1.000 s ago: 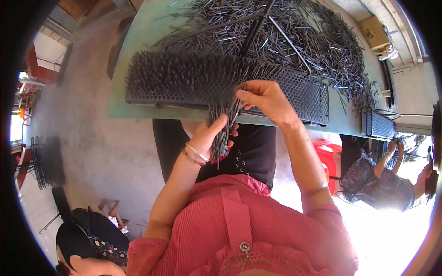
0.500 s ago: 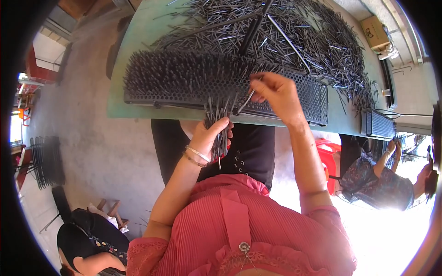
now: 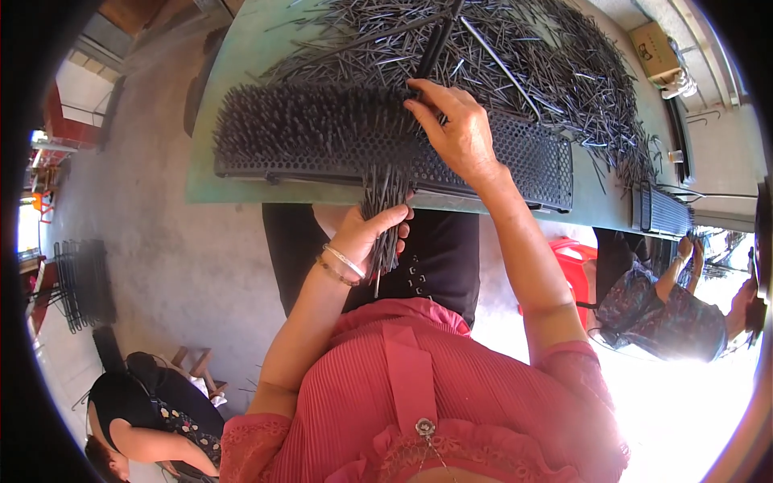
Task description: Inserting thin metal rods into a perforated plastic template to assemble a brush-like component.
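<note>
A: Head view. What is the left hand (image 3: pixel 372 231) doing?

B: Gripping. Fingers and thumb are closing around a bundle of dark rods (image 3: pixel 385 191), pointing toward the front edge of the perforated rack (image 3: pixel 527 161), near its middle.

A: And the right hand (image 3: pixel 457 133)?

B: Curling over the rack, thumb and forefinger standing slightly apart beside the upright rods (image 3: pixel 298 121). Whether a rod is sitting between the tips, I cannot tell; dark background is swallowing detail.

A: How is the rest lying?

B: Rack is resting along the near edge of the bench (image 3: pixel 266 40); a loose heap (image 3: pixel 555 72) is spreading behind it. Rods are crowding the rack's left part; bare holes are showing on the right.

A: Handling it well, in your judgement?

B: I am reading this as standing single rods in holes. Left hand should be keeping the bundle near the working row, loose enough for one rod to slide out. Right hand should be pinching high, lining up each rod before releasing, not brushing neighbours. Snagging is looking likeliest where rods are standing dense.
</note>
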A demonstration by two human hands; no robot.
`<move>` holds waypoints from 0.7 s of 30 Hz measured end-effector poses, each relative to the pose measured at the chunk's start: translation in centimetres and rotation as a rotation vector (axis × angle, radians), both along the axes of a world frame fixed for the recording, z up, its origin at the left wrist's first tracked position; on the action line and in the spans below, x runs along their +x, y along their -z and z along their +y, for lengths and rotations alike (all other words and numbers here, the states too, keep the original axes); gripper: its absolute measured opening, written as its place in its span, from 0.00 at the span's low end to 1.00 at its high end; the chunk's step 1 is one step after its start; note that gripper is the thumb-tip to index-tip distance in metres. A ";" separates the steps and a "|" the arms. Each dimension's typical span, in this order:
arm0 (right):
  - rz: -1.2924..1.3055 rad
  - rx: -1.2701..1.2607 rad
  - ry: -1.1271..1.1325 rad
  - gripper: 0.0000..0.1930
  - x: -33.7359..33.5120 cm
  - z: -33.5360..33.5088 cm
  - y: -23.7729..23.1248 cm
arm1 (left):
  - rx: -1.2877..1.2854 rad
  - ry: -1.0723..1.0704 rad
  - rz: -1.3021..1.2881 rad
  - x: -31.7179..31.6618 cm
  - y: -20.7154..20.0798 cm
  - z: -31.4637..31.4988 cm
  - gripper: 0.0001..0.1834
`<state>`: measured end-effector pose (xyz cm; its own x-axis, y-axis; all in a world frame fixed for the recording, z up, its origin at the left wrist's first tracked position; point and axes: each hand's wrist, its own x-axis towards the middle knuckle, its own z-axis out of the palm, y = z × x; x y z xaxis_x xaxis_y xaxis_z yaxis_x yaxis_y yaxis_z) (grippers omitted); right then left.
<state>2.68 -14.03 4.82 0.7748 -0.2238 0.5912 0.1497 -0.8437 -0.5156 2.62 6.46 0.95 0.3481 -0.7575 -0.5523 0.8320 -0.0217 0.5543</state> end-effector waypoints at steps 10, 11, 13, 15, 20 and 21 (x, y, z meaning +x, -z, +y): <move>0.039 -0.345 0.045 0.10 -0.3 0.8 1.1 | -0.121 -0.130 -0.012 -0.2 -2.0 0.1 0.18; -0.053 -0.285 0.036 0.10 -0.5 1.0 0.7 | -0.116 -0.172 -0.031 -0.1 -2.5 0.0 0.19; -0.172 -0.020 0.028 0.11 -1.8 1.8 0.5 | -0.170 -0.304 -0.129 0.2 -4.2 -0.7 0.21; -0.035 0.811 0.079 0.14 -4.8 4.4 0.9 | -0.321 -0.464 -0.233 0.8 -6.1 -2.0 0.20; -0.117 2.388 -0.014 0.29 -6.9 10.5 -0.9 | -0.439 -0.610 -0.584 0.0 -6.5 -5.5 0.24; -0.256 2.328 -0.264 0.27 -6.8 10.5 0.1 | -0.408 -0.573 -0.598 -0.4 -4.9 -5.9 0.22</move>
